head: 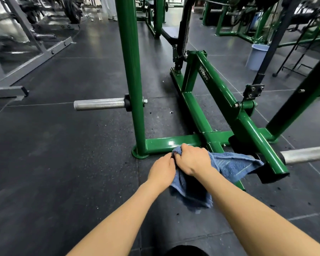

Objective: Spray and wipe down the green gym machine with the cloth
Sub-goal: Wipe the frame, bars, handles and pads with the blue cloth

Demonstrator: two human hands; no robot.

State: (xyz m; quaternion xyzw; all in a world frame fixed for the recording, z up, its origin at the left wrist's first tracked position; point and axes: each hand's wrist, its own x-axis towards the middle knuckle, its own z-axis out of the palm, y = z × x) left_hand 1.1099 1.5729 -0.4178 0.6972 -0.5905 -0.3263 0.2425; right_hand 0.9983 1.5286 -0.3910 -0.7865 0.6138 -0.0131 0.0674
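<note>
The green gym machine (213, 93) stands on the dark rubber floor, with a tall upright post, a low base crossbar and a sloping beam. A blue cloth (231, 166) hangs bunched in front of the base crossbar, near the post's foot. My right hand (191, 158) grips the cloth's top, close to the crossbar. My left hand (163, 170) holds the cloth's left edge just beside it. No spray bottle is in view.
A steel weight peg (100, 104) juts left from the post, and another bar (307, 154) sticks out at the right. A pale blue bucket (257, 56) stands behind the machine. A grey rack frame (35, 58) lies at the left. More green machines fill the back.
</note>
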